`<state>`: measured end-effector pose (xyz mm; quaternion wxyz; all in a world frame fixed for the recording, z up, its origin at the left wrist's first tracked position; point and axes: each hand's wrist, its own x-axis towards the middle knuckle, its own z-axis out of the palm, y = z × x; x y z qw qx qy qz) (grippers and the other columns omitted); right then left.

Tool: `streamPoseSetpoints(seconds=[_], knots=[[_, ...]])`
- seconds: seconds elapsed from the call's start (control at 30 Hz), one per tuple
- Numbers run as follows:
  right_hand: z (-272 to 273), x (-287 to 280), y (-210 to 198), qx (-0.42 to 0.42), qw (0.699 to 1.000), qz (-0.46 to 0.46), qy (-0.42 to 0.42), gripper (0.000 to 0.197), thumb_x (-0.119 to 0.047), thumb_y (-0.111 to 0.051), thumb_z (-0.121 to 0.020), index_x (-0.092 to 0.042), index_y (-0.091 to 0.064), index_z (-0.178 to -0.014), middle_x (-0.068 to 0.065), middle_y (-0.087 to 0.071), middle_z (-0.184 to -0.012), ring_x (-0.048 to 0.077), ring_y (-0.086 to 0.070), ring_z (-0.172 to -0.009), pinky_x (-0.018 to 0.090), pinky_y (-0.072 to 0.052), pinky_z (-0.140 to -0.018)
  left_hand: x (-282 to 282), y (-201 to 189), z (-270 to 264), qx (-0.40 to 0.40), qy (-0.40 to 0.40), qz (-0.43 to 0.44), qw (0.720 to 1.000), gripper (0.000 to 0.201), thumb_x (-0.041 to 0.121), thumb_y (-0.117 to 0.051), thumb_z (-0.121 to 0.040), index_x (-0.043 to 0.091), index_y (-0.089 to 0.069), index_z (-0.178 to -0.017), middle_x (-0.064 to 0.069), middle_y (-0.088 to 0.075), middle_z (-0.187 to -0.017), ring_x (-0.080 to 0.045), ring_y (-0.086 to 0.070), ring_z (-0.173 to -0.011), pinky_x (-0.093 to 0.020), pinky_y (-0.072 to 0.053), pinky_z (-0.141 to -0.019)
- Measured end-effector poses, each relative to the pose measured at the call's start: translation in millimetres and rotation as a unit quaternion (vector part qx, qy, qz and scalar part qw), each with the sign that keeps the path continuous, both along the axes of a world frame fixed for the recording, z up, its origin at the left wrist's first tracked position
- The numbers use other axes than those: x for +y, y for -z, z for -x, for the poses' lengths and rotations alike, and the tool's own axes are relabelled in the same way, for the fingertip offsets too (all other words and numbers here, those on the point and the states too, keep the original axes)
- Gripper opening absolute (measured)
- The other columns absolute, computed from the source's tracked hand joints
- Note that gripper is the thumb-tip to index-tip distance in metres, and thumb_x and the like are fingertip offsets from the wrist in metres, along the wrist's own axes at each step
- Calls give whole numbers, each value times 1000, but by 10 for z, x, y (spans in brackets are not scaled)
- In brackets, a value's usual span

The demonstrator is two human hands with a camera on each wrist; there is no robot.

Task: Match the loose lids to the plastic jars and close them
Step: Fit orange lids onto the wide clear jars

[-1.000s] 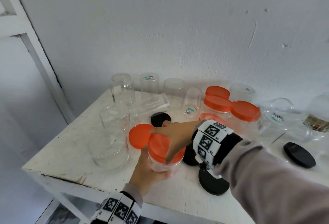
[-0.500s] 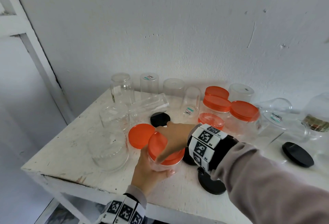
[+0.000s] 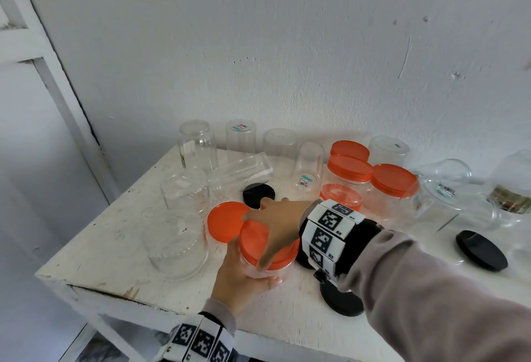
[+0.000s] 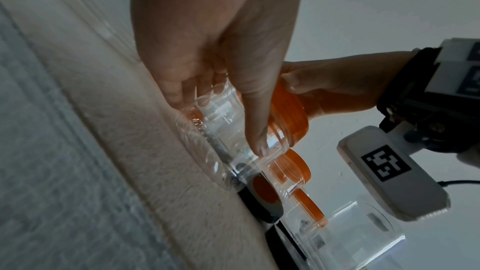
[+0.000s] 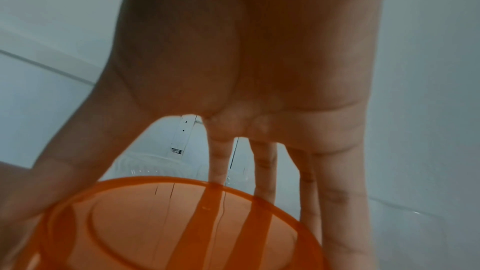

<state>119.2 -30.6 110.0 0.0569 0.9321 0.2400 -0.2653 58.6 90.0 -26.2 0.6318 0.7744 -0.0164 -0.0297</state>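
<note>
Under right hand (image 3: 280, 226): orange lid (image 3: 258, 242) gripped from above, sitting on clear jar (image 4: 223, 130), which left hand (image 3: 240, 281) clasps on bench (image 3: 94, 246). Risk: lid cross-threads or jar slips and twists in left hand, knocking loose orange lid (image 3: 225, 222) just beyond.

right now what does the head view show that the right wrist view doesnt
Only the head view shows the left hand gripping the clear jar from below, the loose orange lid lying beside it, the black lids, the empty jars along the wall and the white table.

Only the right wrist view shows the palm side of the right hand, with its fingers reaching down past the far rim of the lid and showing through the translucent plastic.

Both show the right hand spread over the orange lid on the held jar.
</note>
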Motion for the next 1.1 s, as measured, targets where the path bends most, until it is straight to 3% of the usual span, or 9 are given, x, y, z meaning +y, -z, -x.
streamPoseSetpoints(seconds=[0.07, 0.23, 0.53, 0.63, 0.7, 0.8, 1.0, 1.1], knots=[[6, 13, -10, -4, 1000, 12, -4, 103, -62, -76, -65, -44, -16, -146, 0, -30, -139, 31, -39, -125, 55, -42, -93, 2, -17, -1, 5, 1, -2, 1000, 95, 10, -89, -56, 36, -31, -127, 11, -54, -124, -9, -52, -115, -22, -46, -89], [12, -6, -19, -1, 999, 25, -21, 111, -51, -84, -60, -44, -14, -146, -1, -30, -136, 30, -44, -120, 52, -47, -88, -6, -69, -3, 14, 0, -31, 999, 98, 14, -90, -56, 25, -31, -133, 5, -52, -126, -17, -52, -117, -40, -46, -100], [42, -109, 103, -46, 997, -43, 48, 105, -80, -66, -59, -28, -29, -142, 7, -39, -134, 29, -51, -113, 44, -49, -89, -122, -75, 7, -1, -39, -38, 998, 93, 13, -90, -56, 22, -32, -130, 2, -53, -125, -19, -52, -115, -42, -47, -99], [37, -107, 99, -17, 997, -38, 59, 111, -77, -68, -58, -34, -17, -146, 5, -30, -143, 31, -43, -125, 53, -43, -96, -117, -86, 6, -5, -38, -52, 998, 94, 15, -90, -56, 19, -33, -130, 0, -52, -126, -18, -52, -115, -41, -47, -99], [19, -98, 49, 8, 999, -36, 37, 111, -63, -76, -62, -43, -7, -147, 1, -24, -147, 30, -32, -132, 57, -39, -100, -104, -92, 12, -5, -39, -60, 997, 93, 16, -90, -56, 19, -33, -129, 1, -51, -125, -17, -51, -114, -39, -46, -99], [-18, -97, -10, 20, 999, -31, 10, 107, -51, -79, -67, -46, -9, -147, -2, -24, -145, 29, -30, -132, 55, -41, -99, -97, -96, 16, -1, -41, -69, 997, 90, 15, -90, -57, 18, -34, -128, 0, -51, -125, -17, -51, -113, -39, -46, -98], [40, -79, 52, -28, 997, -31, 59, 101, -77, -64, -65, -28, -27, -145, 7, -33, -142, 31, -45, -122, 51, -44, -97, -117, -124, 18, -2, -44, -77, 996, 95, 17, -90, -56, 19, -31, -131, -1, -51, -127, -19, -51, -116, -42, -46, -99], [42, -85, 36, -10, 998, -20, 58, 108, -75, -67, -64, -32, -16, -149, 7, -25, -149, 32, -39, -130, 55, -39, -101, -119, -138, 27, -1, -40, -81, 996, 94, 17, -90, -57, 17, -31, -131, -1, -50, -127, -19, -51, -116, -40, -46, -99]])
